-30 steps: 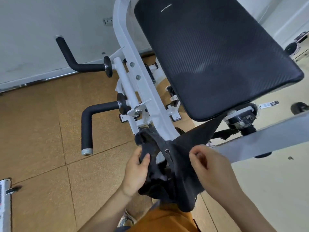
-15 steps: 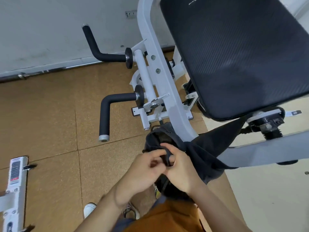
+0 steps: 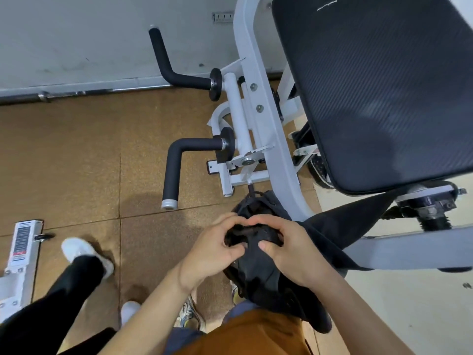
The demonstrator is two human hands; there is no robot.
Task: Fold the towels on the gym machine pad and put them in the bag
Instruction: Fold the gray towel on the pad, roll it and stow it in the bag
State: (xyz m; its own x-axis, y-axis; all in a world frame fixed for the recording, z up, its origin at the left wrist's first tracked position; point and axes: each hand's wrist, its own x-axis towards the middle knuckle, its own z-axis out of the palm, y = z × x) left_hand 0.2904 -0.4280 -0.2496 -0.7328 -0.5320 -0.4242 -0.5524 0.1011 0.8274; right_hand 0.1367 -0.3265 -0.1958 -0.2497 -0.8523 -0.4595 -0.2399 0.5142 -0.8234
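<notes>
A black fabric bag point(image 3: 263, 275) hangs against the white machine frame point(image 3: 266, 119), low in the middle of the head view. My left hand point(image 3: 212, 249) and my right hand point(image 3: 289, 249) meet at its mouth, fingers curled round the dark gathered cloth there. Whether a towel sits inside that bundle I cannot tell. Part of the black cloth point(image 3: 340, 226) stretches right, under the black machine pad point(image 3: 378, 85). The pad's top carries no towel.
Two black foam handles point(image 3: 174, 172) point(image 3: 166, 65) stick out left of the frame over brown floor tiles. Another person's leg in black with a white shoe point(image 3: 82, 252) stands at lower left beside a white machine base point(image 3: 20, 254). A grey beam point(image 3: 414, 249) runs right.
My hands came together from apart and now grip the bag's mouth. The view shifted, and another person's leg and shoes came into sight at lower left.
</notes>
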